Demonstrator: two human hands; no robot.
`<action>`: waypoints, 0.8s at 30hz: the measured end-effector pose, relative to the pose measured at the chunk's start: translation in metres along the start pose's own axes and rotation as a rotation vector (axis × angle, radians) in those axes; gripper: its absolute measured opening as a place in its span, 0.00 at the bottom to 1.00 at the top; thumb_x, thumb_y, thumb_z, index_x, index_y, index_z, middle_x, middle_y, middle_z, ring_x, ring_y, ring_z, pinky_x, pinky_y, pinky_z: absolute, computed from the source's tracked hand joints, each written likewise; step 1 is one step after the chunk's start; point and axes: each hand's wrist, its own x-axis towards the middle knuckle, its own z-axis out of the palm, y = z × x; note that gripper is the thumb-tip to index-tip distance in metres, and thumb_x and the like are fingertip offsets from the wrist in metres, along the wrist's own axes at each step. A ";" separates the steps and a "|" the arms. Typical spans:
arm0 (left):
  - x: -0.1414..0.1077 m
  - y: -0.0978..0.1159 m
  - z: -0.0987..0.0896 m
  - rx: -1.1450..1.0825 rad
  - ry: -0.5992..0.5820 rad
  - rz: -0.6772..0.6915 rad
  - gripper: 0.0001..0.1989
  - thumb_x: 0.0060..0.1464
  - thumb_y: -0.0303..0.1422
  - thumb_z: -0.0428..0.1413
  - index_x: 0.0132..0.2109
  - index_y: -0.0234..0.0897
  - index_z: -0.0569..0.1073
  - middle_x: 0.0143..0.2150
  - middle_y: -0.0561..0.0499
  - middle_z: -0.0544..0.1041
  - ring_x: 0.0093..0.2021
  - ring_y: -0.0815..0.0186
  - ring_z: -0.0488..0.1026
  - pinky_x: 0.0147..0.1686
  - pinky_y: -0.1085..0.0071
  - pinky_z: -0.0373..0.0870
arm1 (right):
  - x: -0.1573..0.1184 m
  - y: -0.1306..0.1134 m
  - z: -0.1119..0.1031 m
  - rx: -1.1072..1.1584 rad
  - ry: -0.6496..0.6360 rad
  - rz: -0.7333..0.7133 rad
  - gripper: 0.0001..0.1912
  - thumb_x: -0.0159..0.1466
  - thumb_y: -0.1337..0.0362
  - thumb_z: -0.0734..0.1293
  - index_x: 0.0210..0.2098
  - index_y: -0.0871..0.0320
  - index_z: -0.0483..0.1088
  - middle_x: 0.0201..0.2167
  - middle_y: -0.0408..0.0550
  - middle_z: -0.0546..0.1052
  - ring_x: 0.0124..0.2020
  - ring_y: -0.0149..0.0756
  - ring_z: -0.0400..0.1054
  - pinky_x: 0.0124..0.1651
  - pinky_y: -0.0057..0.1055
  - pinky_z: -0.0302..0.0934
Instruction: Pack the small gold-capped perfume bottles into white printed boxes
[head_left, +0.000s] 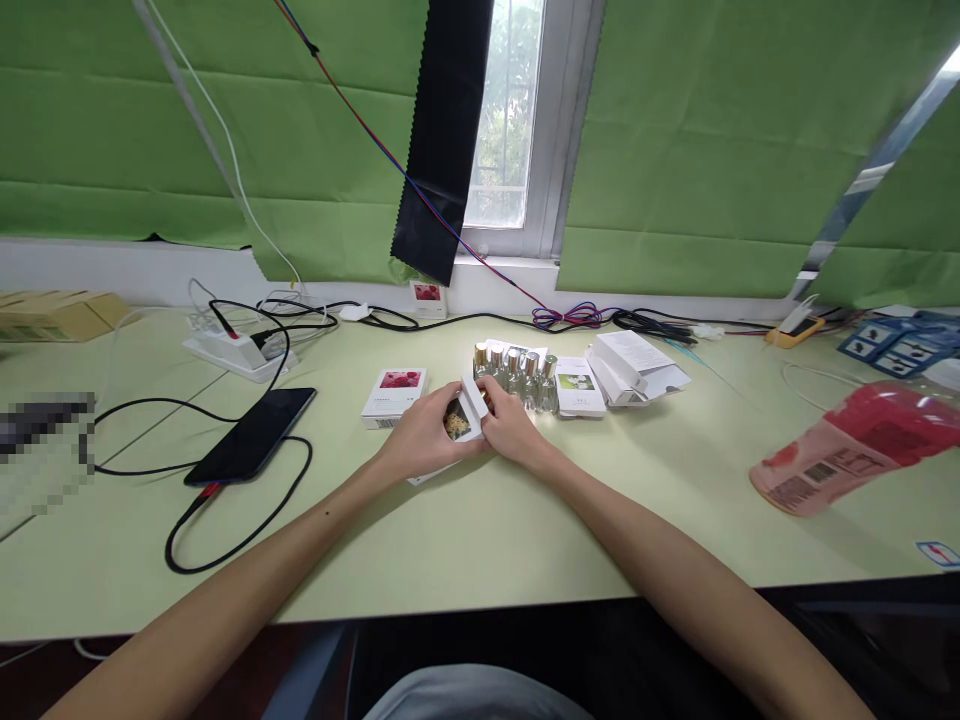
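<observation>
In my left hand (pixel 424 432) is a small white box (pixel 474 405), tilted, with a picture of yellow flowers on its side. The fingers and thumb are wrapped round it. My right hand (pixel 510 425) is closed against the box's right end. A gold-coloured cap (pixel 486 397) shows between its fingers and the box; the rest is hidden. Below the left hand lies a flat white piece (pixel 431 475), partly covered. Just behind the hands stand several small glass bottles (pixel 531 385) with gold or silver caps. Left of them lies a white box with red flowers (pixel 395 395).
A white box with white flowers (pixel 580 388) and opened white cartons (pixel 634 368) lie right of the bottles. A phone (pixel 255 435) with a black cable lies left. Behind it sits a power strip (pixel 238 352). A pink bottle (pixel 847 450) lies at the right.
</observation>
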 end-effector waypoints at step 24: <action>0.000 -0.002 0.001 -0.007 0.005 0.003 0.25 0.47 0.48 0.62 0.49 0.40 0.71 0.40 0.51 0.77 0.36 0.61 0.72 0.33 0.69 0.63 | -0.001 -0.002 0.000 0.012 -0.006 0.011 0.10 0.65 0.64 0.59 0.45 0.53 0.65 0.34 0.43 0.77 0.34 0.38 0.71 0.37 0.32 0.62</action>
